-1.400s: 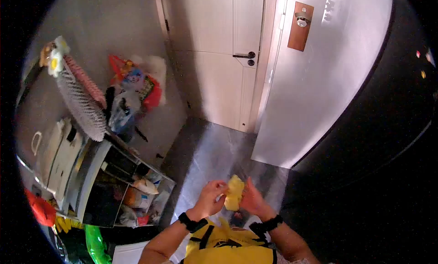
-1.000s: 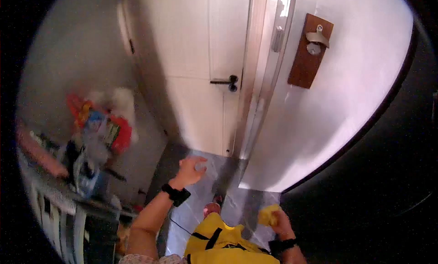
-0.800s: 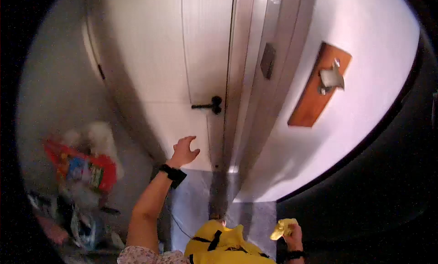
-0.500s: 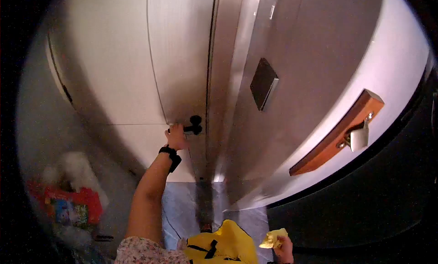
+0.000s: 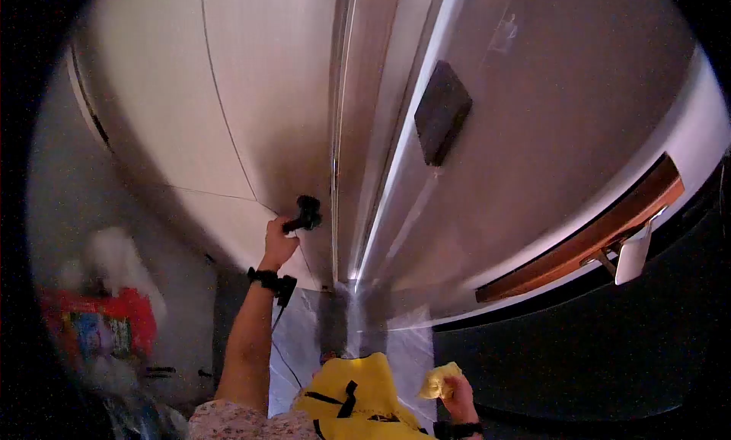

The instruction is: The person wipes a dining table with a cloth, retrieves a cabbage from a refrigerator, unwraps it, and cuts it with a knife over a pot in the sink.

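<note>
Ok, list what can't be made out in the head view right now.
All in the head view:
Black door handle: lever end hidden by the left hand.
Yellow item: gripped part hidden by the right hand.
Red packaging: print too blurred to read.
Pale door: top cut off by the upper edge.

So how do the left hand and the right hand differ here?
The left hand appears to grip the black door handle; the right hand holds a yellow cloth-like item. The left hand reaches well forward, while the right hand is low, near the yellow garment. Both have a black band at the wrist.
</note>
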Action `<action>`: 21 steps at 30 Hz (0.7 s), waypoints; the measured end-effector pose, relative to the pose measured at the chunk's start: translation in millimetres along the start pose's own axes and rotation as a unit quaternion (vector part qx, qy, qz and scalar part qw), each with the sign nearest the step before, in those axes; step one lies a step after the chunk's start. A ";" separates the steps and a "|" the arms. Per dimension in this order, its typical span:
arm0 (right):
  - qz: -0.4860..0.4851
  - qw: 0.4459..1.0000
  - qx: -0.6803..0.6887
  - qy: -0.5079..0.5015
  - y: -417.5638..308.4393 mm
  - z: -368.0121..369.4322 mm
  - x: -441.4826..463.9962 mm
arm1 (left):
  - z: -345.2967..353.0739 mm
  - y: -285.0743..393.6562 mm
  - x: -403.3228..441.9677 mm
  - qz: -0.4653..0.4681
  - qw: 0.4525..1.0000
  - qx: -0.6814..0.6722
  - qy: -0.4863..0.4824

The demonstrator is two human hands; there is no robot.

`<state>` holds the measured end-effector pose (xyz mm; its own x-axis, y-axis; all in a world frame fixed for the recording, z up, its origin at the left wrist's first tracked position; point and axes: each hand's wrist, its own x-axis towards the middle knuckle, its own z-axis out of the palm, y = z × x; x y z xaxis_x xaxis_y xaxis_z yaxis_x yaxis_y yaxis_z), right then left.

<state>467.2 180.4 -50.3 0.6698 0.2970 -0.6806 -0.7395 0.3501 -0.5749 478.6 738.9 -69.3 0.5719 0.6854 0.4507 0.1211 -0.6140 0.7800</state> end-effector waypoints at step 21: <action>0.157 0.886 -0.322 -0.293 123.5 234.3 160.9 | -206.5 30.2 -379.2 -0.359 0.913 0.191 0.033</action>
<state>499.5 479.6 -124.5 0.2053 0.7667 -0.6082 -0.6540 -0.3549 -0.6681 97.8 541.2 -127.0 0.1857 0.9791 -0.0828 0.7272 -0.0803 0.6817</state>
